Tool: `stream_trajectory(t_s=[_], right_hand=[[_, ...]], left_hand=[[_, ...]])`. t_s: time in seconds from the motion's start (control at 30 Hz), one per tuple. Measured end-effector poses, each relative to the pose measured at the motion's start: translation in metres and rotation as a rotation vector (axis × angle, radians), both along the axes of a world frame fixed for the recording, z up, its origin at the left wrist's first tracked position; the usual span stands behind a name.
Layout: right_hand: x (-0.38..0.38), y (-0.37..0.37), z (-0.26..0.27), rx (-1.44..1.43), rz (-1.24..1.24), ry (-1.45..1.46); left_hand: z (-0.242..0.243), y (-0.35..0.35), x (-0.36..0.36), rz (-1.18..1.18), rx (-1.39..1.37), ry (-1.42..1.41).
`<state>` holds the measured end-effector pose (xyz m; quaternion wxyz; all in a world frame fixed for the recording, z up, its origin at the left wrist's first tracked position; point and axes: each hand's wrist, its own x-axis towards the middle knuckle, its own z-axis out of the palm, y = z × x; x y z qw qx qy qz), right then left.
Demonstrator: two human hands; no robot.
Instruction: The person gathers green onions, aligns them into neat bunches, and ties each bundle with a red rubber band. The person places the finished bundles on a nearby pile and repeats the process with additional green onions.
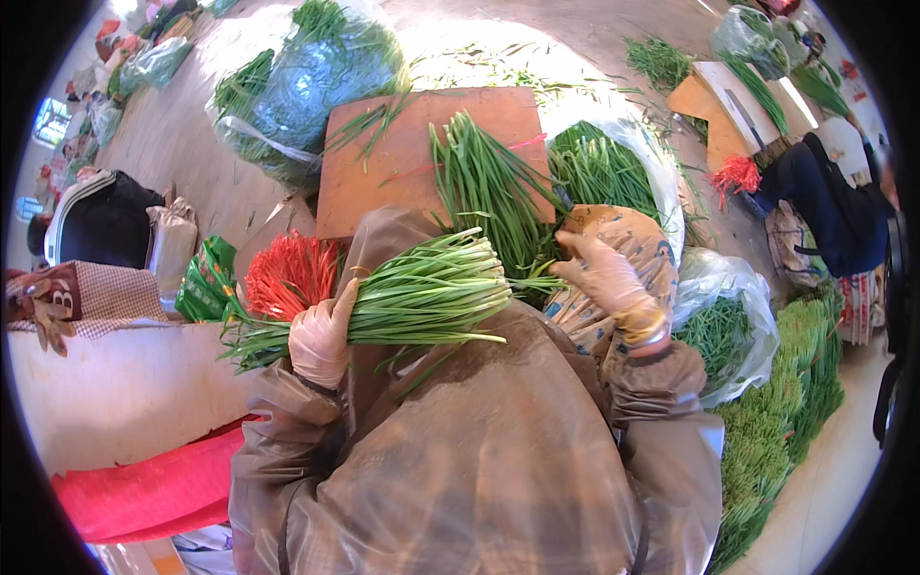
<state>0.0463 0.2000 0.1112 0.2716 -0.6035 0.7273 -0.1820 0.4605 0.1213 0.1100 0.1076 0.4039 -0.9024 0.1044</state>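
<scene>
In a thin glove, my left hand (321, 343) is closed around a bunch of green garlic chives (431, 291), whose pale cut ends point right over my lap. My right hand (607, 280), gloved too, is raised to the right of the bunch with its fingers apart; a few loose stalks (539, 283) lie by its fingertips, and whether they touch cannot be told. Beyond my hands, a looser heap of chives (481, 187) rests on a brown wooden board (388, 190). A pile of red ties (291, 277) sits behind my left hand.
A large plastic bag of greens (316, 93) stands beyond the board at left. Open bags of chives (604, 169) and of loose greens (719, 327) are at my right, near rows of stacked bunches (769, 410). A co-worker's dark-clothed legs (826, 201) are at far right.
</scene>
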Motion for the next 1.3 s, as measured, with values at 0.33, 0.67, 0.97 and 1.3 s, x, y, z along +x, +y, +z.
stream_trajectory(t_s=[0.33,0.67,0.97,1.3], right_hand=[[0.01,-0.058,-0.015,-0.066,-0.137,-0.623],[0.031,-0.087,0.005,-0.11,-0.119,-1.041],[0.055,-0.106,0.006,0.061,0.311,-0.972],[0.051,-0.109,-0.016,-0.383,-0.084,0.241]], left_hand=[[0.013,-0.005,0.004,0.0,0.162,-0.004],[-0.01,-0.017,0.023,0.065,1.966,0.611],[-0.032,-0.004,-0.003,-0.052,2.155,0.557],[-0.027,0.028,-0.015,-0.092,2.11,0.831]])
